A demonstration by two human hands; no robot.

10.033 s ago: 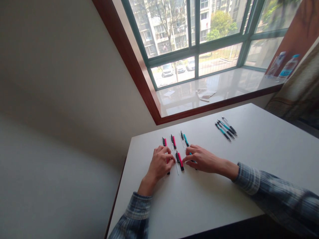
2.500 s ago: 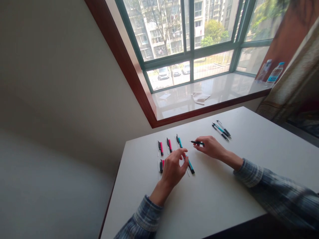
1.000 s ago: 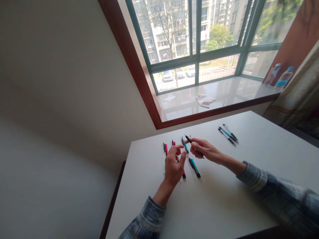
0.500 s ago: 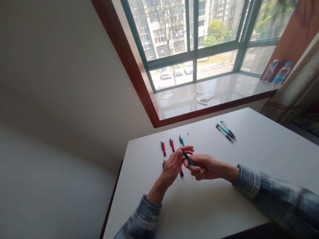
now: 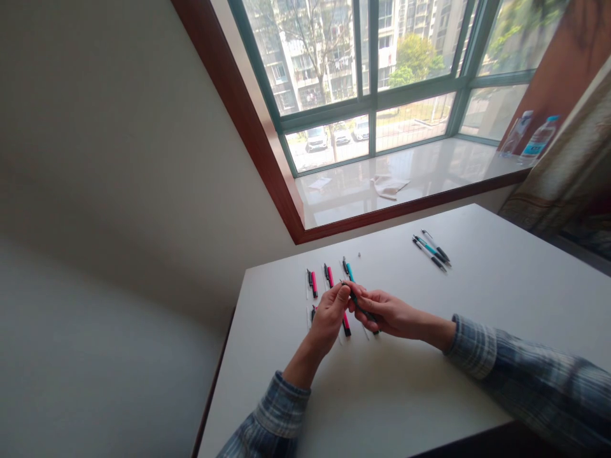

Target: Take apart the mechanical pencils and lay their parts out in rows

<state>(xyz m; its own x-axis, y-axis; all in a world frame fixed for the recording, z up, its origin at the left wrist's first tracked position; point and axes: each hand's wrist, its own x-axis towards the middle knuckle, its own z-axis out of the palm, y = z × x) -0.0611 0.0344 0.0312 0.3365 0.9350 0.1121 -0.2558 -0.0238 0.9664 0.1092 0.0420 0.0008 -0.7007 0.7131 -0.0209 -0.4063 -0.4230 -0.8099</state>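
Observation:
Both hands are at a dark pen (image 5: pixel 366 313) above the table's middle. My right hand (image 5: pixel 391 313) is closed around its barrel. My left hand (image 5: pixel 328 319) pinches the pen's upper-left end between thumb and fingers, and a small tip pokes out past the thumb. Behind and below the hands lie taken-apart pens: a pink barrel (image 5: pixel 314 284) with a black part beside it, a second pink barrel (image 5: pixel 330 276), and a teal barrel (image 5: pixel 350 272). Thin pale refills lie alongside. Another pink barrel (image 5: pixel 346 324) shows between the wrists; more parts are partly hidden by my hands.
Three whole pens (image 5: pixel 431 252) lie together at the table's back right. A tiny grey piece (image 5: pixel 359 255) sits near the back edge of the white table (image 5: pixel 410 394). On the windowsill are a cloth (image 5: pixel 389 187) and two bottles, one with a blue label (image 5: pixel 535 147).
My left fingers, stretched out before, have closed on the pen's end. The right hand has shifted slightly up and left, and the pen's teal part no longer shows clearly.

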